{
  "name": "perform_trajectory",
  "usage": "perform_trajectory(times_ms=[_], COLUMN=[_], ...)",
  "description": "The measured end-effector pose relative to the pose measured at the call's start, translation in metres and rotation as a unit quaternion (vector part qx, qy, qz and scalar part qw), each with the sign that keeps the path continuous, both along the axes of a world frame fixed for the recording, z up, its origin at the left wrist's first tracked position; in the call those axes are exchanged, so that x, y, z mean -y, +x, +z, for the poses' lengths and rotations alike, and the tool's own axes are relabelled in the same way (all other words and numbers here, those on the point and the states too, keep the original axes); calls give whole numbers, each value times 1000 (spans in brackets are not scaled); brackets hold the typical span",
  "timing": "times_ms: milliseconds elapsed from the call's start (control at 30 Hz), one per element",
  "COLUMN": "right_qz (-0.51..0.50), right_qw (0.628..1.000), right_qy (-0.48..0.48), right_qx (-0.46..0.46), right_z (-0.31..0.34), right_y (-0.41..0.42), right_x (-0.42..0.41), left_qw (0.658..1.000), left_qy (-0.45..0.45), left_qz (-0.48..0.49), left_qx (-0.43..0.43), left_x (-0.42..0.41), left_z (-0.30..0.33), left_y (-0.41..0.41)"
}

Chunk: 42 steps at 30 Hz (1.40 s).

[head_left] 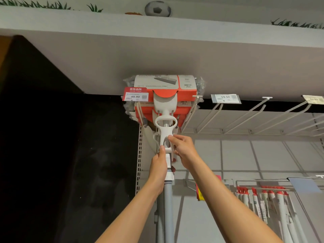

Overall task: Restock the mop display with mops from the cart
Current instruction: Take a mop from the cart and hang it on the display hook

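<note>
A mop with a grey pole [168, 204] and a white squeeze handle [164, 127] hangs head-up at the left end of the display. Its head [164, 88] is wrapped in red and white card packaging and sits on the hooks just under the top shelf. My left hand [158, 166] grips the white collar at the top of the pole. My right hand [182, 149] pinches the lower part of the white squeeze handle from the right. More packaged mop heads hang behind the front one. The cart is out of view.
A red 49.90 price tag [135, 96] hangs left of the mop head. To the right, bare white wire hooks [245, 116] carry a 59.50 tag [225, 98]. Lower right, several white-handled items with red caps [273, 202] hang on a rail. A dark panel [61, 146] borders the left.
</note>
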State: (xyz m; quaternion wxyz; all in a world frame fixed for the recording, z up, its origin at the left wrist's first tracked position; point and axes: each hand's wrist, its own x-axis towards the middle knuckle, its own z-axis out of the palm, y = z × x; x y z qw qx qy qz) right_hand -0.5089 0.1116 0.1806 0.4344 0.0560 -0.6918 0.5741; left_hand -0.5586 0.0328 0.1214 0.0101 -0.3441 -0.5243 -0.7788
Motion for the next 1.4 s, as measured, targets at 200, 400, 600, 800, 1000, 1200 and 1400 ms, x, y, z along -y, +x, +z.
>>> perform_trajectory(times_ms=[200, 400, 600, 800, 1000, 1200, 1400], right_qz=[4, 7, 5, 25, 19, -1, -39], right_qw=[1000, 1000, 1000, 1000, 998, 995, 994], right_qy=[10, 19, 7, -13, -57, -95, -105], right_qx=[13, 15, 3, -3, -1, -13, -1], right_z=[-14, -32, -36, -40, -45, -50, -55], right_y=[-8, -17, -23, -26, -33, -37, -25], right_x=[-11, -12, -11, -11, -8, -1, 12], left_qw=[1000, 1000, 1000, 999, 992, 987, 983], left_qy=[-13, -10, -4, -24, -117, -154, -164], left_qz=[5, 18, -8, -36, -47, -15, 24], left_qx=[0, -2, -29, -27, -9, -40, -82], left_x=[-11, -15, -12, -2, 7, 14, 18], left_z=[-17, -35, -40, -54, -93, -110, -119], left_y=[-11, -29, -37, -47, -60, -59, -44])
